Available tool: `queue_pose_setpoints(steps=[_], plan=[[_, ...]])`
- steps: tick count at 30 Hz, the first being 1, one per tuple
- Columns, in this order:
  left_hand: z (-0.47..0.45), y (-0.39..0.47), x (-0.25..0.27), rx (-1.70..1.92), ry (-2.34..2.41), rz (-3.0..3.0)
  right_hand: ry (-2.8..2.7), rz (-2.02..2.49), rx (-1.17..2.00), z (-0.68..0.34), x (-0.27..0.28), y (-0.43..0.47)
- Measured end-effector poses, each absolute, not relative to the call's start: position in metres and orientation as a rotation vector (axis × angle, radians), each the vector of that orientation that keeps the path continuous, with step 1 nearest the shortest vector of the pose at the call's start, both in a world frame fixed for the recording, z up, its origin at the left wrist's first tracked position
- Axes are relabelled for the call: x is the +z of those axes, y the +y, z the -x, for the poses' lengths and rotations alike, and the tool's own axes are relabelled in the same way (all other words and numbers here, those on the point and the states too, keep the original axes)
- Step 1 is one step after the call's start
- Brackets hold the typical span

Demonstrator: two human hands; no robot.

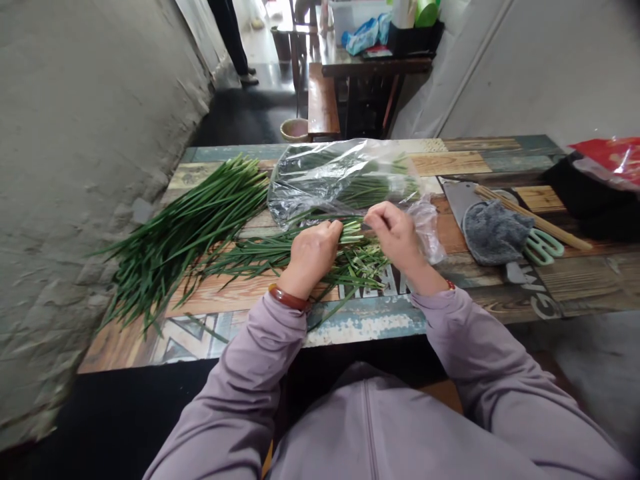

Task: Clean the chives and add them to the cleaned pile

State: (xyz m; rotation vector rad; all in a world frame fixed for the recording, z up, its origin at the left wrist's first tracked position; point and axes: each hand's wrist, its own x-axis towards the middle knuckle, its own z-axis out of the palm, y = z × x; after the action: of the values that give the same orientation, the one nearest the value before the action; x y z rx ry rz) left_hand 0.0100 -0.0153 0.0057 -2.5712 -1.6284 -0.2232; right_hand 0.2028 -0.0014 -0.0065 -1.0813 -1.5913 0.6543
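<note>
My left hand (314, 257) is wrapped round a small bunch of garlic chives (260, 255), whose pale stem ends stick out to the right of my fist. Just right of those ends, my right hand (395, 233) is closed in a pinch; what sits between its fingertips, if anything, is too small to make out. Below both hands lies a heap of trimmed bits and loose leaves (367, 265). A large pile of chives (195, 233) spreads over the table's left side. Behind my hands, a clear plastic bag (345, 177) holds more chives.
On the right of the wood-patterned table (380, 319) lie a grey cloth (493, 230), wooden chopsticks (545, 223) and pale green scissor handles (545, 248). A black and red bag (585, 200) sits at the far right. Beyond are a bench (323, 100), a basket (295, 129) and a standing person's legs (233, 40).
</note>
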Motion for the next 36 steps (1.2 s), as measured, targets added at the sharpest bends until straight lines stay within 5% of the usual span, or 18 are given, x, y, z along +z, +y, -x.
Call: queue_pose_setpoints(steps=[7, 15, 24, 30, 36], plan=[[0.001, -0.007, 0.007, -0.515, -1.955, 2.474, -1.317, 1.058, 0.824, -0.219, -0.018, 0.014], [0.008, 0.008, -0.004, -1.3, -1.951, 2.424, -1.916, 1.283, 0.264, -0.224, -0.03, 0.022], [0.007, 0.008, -0.007, -1.437, -1.904, 2.457, -2.096, 1.503, 0.08, -0.221, -0.039, 0.026], [0.007, 0.009, -0.008, -1.461, -1.88, 2.451, -1.996, 1.358, 0.193, -0.225, -0.036, 0.027], [0.007, 0.008, -0.008, -1.514, -1.871, 2.44, -1.623, 1.232, 0.628, -0.223, -0.032, 0.025]])
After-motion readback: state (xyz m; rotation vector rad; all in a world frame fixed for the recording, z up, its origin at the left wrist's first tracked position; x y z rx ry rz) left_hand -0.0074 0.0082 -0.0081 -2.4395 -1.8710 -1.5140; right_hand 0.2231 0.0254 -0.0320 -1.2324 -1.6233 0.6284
